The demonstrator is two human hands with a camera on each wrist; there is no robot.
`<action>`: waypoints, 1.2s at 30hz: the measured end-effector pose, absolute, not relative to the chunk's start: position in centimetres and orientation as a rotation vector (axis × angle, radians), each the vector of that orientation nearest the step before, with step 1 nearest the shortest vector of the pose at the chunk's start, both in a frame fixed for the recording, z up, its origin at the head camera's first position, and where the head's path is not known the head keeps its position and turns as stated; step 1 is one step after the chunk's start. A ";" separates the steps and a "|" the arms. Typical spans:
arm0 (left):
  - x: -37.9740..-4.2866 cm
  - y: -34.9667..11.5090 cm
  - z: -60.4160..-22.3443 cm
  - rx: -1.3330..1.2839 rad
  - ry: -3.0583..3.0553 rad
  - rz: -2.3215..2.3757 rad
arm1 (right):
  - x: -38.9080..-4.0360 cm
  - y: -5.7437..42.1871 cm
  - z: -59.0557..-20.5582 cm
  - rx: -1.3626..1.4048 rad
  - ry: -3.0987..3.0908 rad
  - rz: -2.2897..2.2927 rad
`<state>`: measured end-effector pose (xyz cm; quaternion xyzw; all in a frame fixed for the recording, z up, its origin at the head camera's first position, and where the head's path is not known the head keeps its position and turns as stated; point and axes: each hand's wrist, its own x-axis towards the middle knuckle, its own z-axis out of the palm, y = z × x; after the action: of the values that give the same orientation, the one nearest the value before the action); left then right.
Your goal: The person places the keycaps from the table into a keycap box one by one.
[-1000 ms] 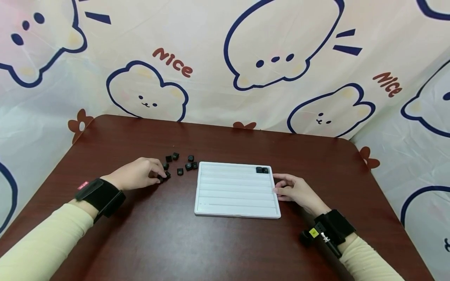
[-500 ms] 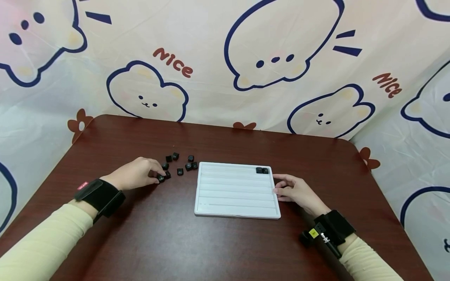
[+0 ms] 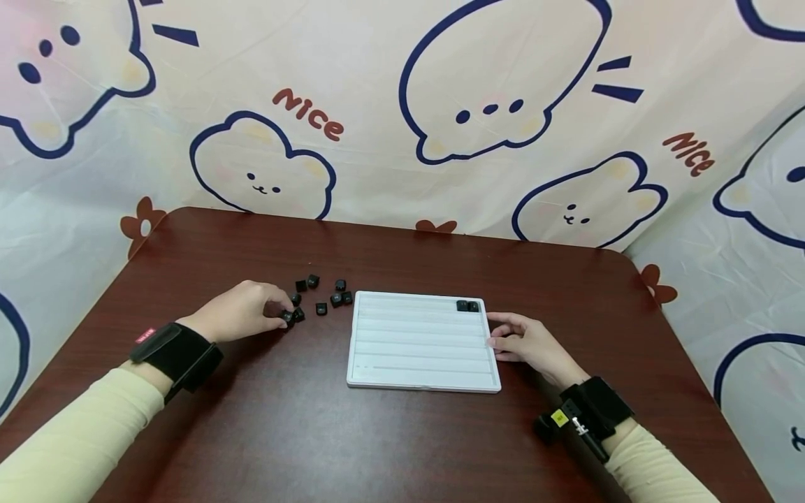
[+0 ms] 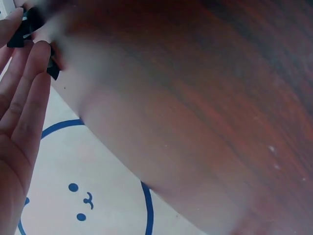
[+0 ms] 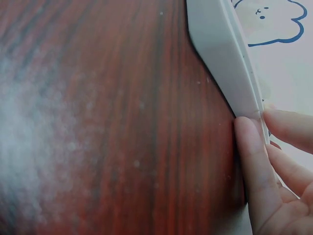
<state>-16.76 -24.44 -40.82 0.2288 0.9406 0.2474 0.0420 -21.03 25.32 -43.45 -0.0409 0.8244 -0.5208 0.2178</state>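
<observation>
In the head view my left hand [image 3: 247, 311], at the left of the table, pinches a small black keycap [image 3: 288, 318] between thumb and fingers. The left wrist view shows that keycap [image 4: 19, 36] by the thumb, with another dark piece [image 4: 53, 68] behind the fingers. Several more keycaps lie loose just beyond, among them one keycap [image 3: 321, 309] standing apart. A flat white tray [image 3: 423, 349] with ridged rows lies at the centre, holding two keycaps [image 3: 467, 306] in its far right corner. My right hand [image 3: 534, 346] holds the tray's right edge, thumb against its side [image 5: 244, 105].
The dark brown wooden table [image 3: 302, 440] reaches back to a pale curtain [image 3: 371, 84] printed with cartoon bears. Loose keycaps [image 3: 342, 298] sit close to the tray's left edge. Both wrists wear black straps [image 3: 179, 356].
My left fingers have shifted slightly around the keycap at the near edge of the pile. The right hand and tray stay as they were; the head view has tilted a little.
</observation>
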 end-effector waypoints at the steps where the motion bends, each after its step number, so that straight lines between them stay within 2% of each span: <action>1: -16.7 -24.4 -40.8 0.694 2.885 0.761 | -21.0 25.3 -43.5 -0.110 2.283 -1.440; 11: -16.8 -23.6 -40.3 0.674 2.895 0.808 | -20.7 25.1 -43.5 -0.068 2.272 -1.442; 36: -19.4 -19.5 -40.1 0.763 2.900 0.781 | -20.9 25.1 -43.3 -0.084 2.276 -1.436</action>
<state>-19.45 -19.49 -40.14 0.2462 0.9357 0.2519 0.0215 -20.93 25.13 -43.26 -0.0304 0.8240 -0.5201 0.2227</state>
